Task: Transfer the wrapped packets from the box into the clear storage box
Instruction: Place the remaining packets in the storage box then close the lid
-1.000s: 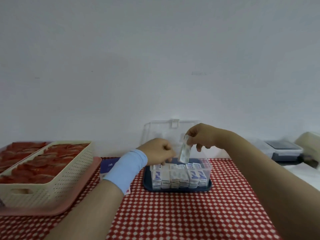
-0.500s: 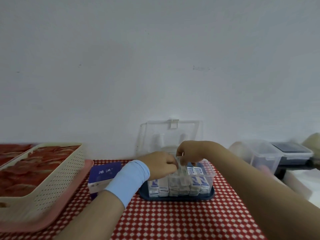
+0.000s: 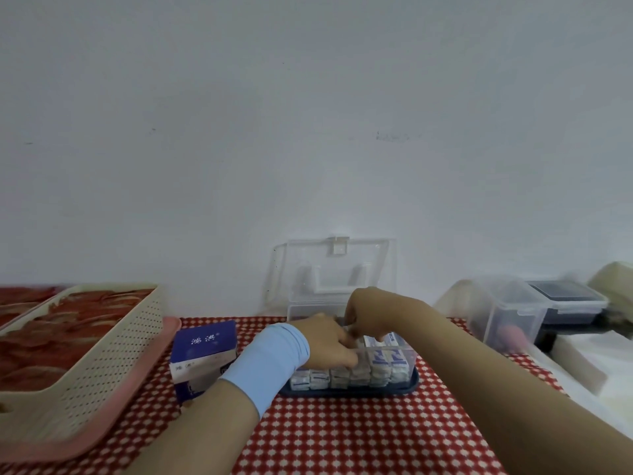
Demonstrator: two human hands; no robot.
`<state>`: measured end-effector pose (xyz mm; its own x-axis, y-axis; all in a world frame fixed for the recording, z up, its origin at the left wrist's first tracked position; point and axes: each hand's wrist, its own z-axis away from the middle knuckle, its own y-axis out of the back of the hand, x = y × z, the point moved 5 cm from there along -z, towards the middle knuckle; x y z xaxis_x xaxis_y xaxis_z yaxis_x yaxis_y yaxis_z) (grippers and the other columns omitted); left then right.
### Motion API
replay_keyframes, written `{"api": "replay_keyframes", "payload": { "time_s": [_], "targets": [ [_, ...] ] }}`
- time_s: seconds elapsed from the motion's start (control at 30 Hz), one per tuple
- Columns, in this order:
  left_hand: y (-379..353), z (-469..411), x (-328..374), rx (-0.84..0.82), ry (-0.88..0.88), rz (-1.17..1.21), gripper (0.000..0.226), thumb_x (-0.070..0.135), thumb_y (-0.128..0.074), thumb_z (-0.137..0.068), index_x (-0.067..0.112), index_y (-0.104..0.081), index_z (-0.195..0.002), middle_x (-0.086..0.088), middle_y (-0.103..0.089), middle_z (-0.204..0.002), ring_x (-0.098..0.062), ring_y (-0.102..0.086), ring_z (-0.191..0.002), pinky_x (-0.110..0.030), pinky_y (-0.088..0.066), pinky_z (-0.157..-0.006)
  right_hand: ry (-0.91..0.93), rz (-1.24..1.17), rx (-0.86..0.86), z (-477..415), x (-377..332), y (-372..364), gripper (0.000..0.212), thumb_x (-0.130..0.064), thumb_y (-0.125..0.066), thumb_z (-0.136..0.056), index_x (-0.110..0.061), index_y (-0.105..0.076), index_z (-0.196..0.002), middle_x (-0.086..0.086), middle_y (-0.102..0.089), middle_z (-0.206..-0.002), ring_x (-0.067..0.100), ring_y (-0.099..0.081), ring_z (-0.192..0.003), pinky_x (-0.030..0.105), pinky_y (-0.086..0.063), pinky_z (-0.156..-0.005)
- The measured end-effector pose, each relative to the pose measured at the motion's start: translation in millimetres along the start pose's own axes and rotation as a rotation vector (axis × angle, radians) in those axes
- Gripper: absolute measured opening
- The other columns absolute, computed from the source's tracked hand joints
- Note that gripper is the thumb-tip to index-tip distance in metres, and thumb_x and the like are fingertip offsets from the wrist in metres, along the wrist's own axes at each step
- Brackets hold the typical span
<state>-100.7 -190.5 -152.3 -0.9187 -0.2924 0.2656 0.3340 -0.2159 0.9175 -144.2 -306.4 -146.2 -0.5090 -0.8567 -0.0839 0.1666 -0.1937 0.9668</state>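
The clear storage box (image 3: 406, 354) stands mid-table on a dark blue tray (image 3: 346, 393), its lid (image 3: 337, 269) upright behind it. Rows of white-and-blue wrapped packets (image 3: 382, 366) fill it. A blue-and-white cardboard box (image 3: 203, 354) stands just left of it. My left hand (image 3: 323, 341), with a light blue wristband, reaches into the storage box, fingers laid along the packets. My right hand (image 3: 371, 311) dips in from above, fingertips pinched on a wrapped packet that is mostly hidden among the others.
A cream perforated basket (image 3: 113, 358) of red items sits on a pink tray (image 3: 51, 447) at the left. At the right stand another clear lidded container (image 3: 507, 313) and a dark-lidded one (image 3: 565, 296). A red-and-white checked cloth (image 3: 342, 437) covers the table.
My right hand has come down from above the storage box, carrying the packet in among the rows. My left hand has pushed further into the box. The view has shifted right.
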Motion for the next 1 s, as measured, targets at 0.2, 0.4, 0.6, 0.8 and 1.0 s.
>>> {"api": "replay_keyframes", "payload": {
  "time_s": [0.2, 0.4, 0.6, 0.8, 1.0],
  "targets": [
    [1.6, -3.4, 2.5, 0.008, -0.022, -0.025, 0.044, 0.051, -0.052, -0.083, 0.034, -0.068, -0.12, 0.001, -0.054, -0.136, -0.022, -0.055, -0.11, -0.042, -0.048, -0.098, 0.061, -0.107, 0.128, 12.8, 5.1, 16.7, 0.027, -0.013, -0.06, -0.096, -0.017, -0.071, -0.12, -0.002, -0.073, -0.112, 0.012, -0.07, -0.053, 0.029, -0.061, -0.075],
    [9.9, 4.5, 0.1, 0.069, -0.063, 0.009, 0.039, 0.044, -0.053, -0.091, 0.036, -0.063, -0.128, 0.006, -0.05, -0.14, -0.018, -0.052, -0.119, -0.036, -0.039, -0.103, 0.087, -0.122, 0.049, 22.9, -0.8, 6.3, 0.031, -0.008, -0.054, -0.095, -0.024, -0.077, -0.107, -0.007, -0.073, -0.095, 0.014, -0.07, -0.062, 0.023, -0.055, -0.063],
    [57.7, 22.1, -26.9, 0.478, 0.026, 0.248, 0.024, 0.028, -0.05, -0.095, 0.026, -0.07, -0.108, 0.008, -0.064, -0.112, -0.014, -0.061, -0.102, -0.03, -0.048, -0.092, 0.058, -0.436, 0.344, 44.1, 20.7, 61.4, 0.023, -0.01, -0.059, -0.094, -0.024, -0.076, -0.101, -0.008, -0.076, -0.092, 0.006, -0.06, -0.057, 0.018, -0.05, -0.055],
    [63.4, 22.9, -74.9, 0.706, 0.363, 0.588, 0.011, 0.016, -0.049, -0.09, 0.013, -0.057, -0.082, -0.009, -0.056, -0.083, -0.024, -0.054, -0.073, -0.03, -0.04, -0.069, -0.232, -0.433, 0.543, 59.8, 56.5, 71.0, 0.034, -0.016, -0.051, -0.096, -0.013, -0.057, -0.129, 0.006, -0.066, -0.115, 0.022, -0.062, -0.094, 0.031, -0.048, -0.076],
    [65.9, 18.2, -76.0, 0.672, 0.29, 0.976, 0.067, 0.023, -0.055, -0.095, 0.019, -0.025, -0.154, -0.008, -0.04, -0.151, -0.03, -0.046, -0.132, -0.045, -0.038, -0.112, -0.222, -0.828, 0.563, 46.3, 54.1, 53.0, 0.061, -0.005, -0.051, -0.094, -0.011, -0.016, -0.144, 0.012, -0.058, -0.09, 0.024, -0.056, -0.071, 0.035, -0.045, -0.063]
  ]
}}
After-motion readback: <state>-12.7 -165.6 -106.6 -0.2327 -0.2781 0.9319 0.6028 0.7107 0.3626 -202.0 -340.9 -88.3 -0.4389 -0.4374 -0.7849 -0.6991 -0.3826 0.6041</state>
